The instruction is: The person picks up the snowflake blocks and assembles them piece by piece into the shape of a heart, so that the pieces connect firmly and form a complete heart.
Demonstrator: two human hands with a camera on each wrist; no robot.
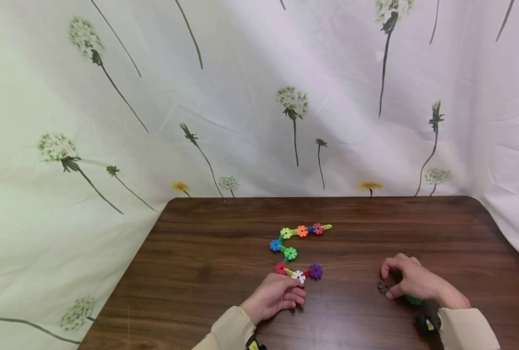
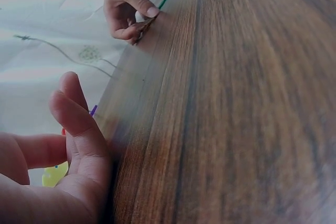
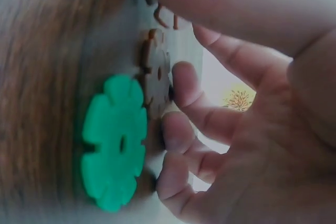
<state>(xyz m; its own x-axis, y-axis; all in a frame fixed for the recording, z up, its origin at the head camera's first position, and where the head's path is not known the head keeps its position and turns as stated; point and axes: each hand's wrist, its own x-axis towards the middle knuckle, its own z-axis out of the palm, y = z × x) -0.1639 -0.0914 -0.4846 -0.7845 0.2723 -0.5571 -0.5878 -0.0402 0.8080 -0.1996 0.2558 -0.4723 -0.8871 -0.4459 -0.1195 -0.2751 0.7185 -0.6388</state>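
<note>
A chain of notched plastic flower discs lies bent on the table, with green, blue, orange, red and yellow pieces. At its near end are a white disc point(image 1: 298, 277) and a purple disc point(image 1: 316, 271). My left hand point(image 1: 277, 296) holds the white disc at its near edge, the other fingers loosely curled; the left wrist view hides the contact. To the right, my right hand point(image 1: 417, 279) pinches a brown disc point(image 1: 384, 287) between thumb and fingers, low over the table. Beneath that palm lies a green disc point(image 3: 115, 142), beside another brown disc point(image 3: 157, 74).
The dark wood table point(image 1: 207, 291) has rounded far corners. White cloth point(image 1: 242, 97) printed with dandelions hangs behind it and along the sides. A further dark disc point(image 1: 411, 255) shows partly behind the right hand.
</note>
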